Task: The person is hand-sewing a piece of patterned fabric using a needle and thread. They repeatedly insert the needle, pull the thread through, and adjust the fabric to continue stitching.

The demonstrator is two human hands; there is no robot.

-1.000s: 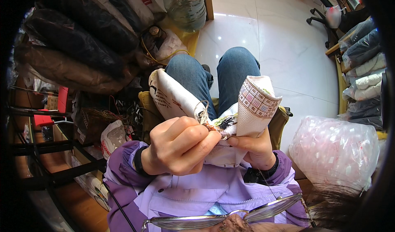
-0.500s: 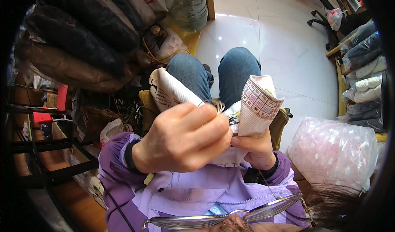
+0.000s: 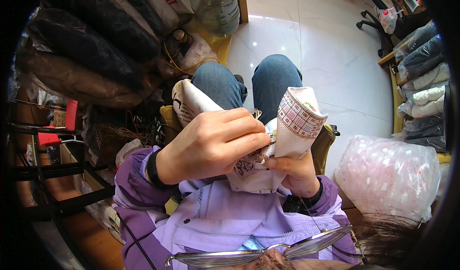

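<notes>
A white cross-stitch cloth [image 3: 298, 126], rolled and folded, lies across my lap with a printed grid of coloured squares on its right flap. My right hand [image 3: 299, 174] grips its lower right part, thumb on top and the other fingers hidden underneath. My left hand [image 3: 215, 143] is over the middle of the cloth, its fingertips pinched together at a dark brown stitched patch [image 3: 247, 164]. Loose strands of thread [image 3: 257, 113] stick out beyond the left fingers. Any needle is too small or hidden to make out.
Plastic-wrapped garments [image 3: 91, 45] hang at the left above a black rack [image 3: 48, 167]. A large clear bottle [image 3: 218, 9] stands ahead. To the right are a bulging clear plastic bag [image 3: 388, 179] and shelves of bagged clothes [image 3: 424, 97]. An office chair [image 3: 378, 26] is farther off.
My left hand has turned and its fingertips have come down against the cloth, uncovering the dark stitched patch. The right hand keeps its hold almost in place.
</notes>
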